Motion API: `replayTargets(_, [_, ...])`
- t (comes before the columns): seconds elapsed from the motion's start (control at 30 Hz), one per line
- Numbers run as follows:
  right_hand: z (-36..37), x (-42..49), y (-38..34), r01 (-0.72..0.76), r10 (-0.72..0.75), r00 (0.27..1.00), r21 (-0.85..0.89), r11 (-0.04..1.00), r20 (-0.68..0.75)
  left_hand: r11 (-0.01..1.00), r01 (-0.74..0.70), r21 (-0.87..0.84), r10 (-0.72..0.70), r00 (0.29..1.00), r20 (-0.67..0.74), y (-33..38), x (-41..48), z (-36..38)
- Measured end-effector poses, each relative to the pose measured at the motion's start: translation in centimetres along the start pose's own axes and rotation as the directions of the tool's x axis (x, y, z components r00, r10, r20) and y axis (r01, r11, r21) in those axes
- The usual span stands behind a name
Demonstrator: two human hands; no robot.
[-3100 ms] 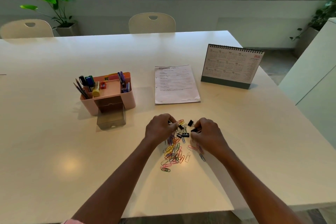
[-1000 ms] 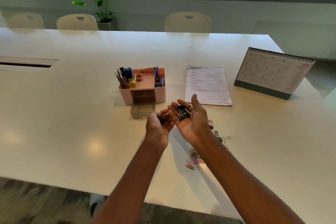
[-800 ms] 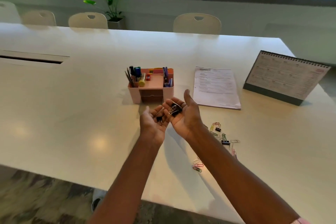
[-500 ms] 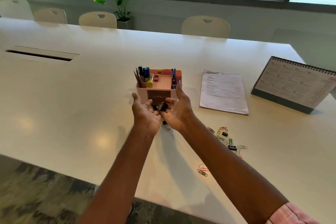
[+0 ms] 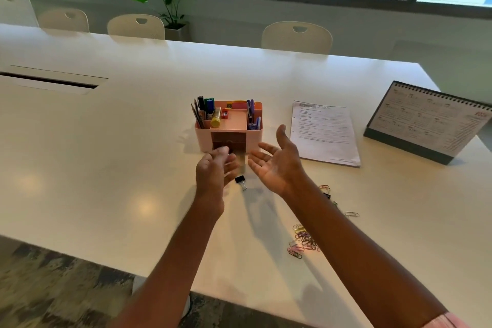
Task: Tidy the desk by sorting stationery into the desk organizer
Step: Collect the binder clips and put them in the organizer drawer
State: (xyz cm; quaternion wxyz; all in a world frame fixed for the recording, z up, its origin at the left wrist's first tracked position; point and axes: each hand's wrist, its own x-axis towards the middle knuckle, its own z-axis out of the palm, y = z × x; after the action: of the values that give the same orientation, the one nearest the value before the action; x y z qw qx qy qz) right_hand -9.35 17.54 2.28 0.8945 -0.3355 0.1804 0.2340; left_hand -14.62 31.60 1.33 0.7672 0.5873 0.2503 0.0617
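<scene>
With the right hand point(image 5: 277, 165) spread palm-up and empty and the blurred left hand's point(image 5: 215, 168) grip unreadable before the organizer point(image 5: 229, 125), best pinch the binder clip point(image 5: 240, 180) lying between them, then gather the paper clips point(image 5: 303, 239).

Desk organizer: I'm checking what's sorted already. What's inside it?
Markers and pencils stand in its left compartment, a yellow highlighter and red sharpener beside them, blue pens at right. The left hand largely covers the drawer, so its contents are hidden.
</scene>
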Motion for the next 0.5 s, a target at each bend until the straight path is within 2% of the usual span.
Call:
replayTargets(0.03, [-0.8,-0.2,-0.6,0.014,-0.014,1.0,0.002,1.0,-0.005,0.98,-0.078,0.182,0.081,0.997,-0.007,-0.9,-0.2,-0.1])
replayTargets(0.1, [-2.3,-0.7,-1.8,0.048,-0.048,0.999,0.011,0.999,-0.015,0.832,-0.204,0.515,0.207,0.977,0.053,-2.7,-0.3,-0.4])
replayTargets(0.17, [-3.9,-1.3,-2.9,0.088,-0.087,0.996,0.018,0.996,-0.023,0.658,-0.287,0.696,0.254,0.955,0.154,-4.3,0.0,-0.6])
replayTargets(0.33, [-7.8,-3.7,-5.8,0.192,-0.194,0.98,-0.034,0.981,-0.046,0.339,-0.433,0.835,0.387,0.873,0.296,-6.9,1.1,-0.5])
replayTargets(0.4, [-9.5,-4.9,-7.2,0.241,-0.248,0.966,-0.082,0.967,-0.079,0.296,-0.455,0.84,0.391,0.86,0.328,-7.1,1.3,-0.2])
replayTargets(0.5, [-11.7,-7.0,-9.0,0.301,-0.331,0.936,-0.215,0.929,-0.121,0.303,-0.454,0.838,0.372,0.866,0.335,-7.1,1.7,-0.1])
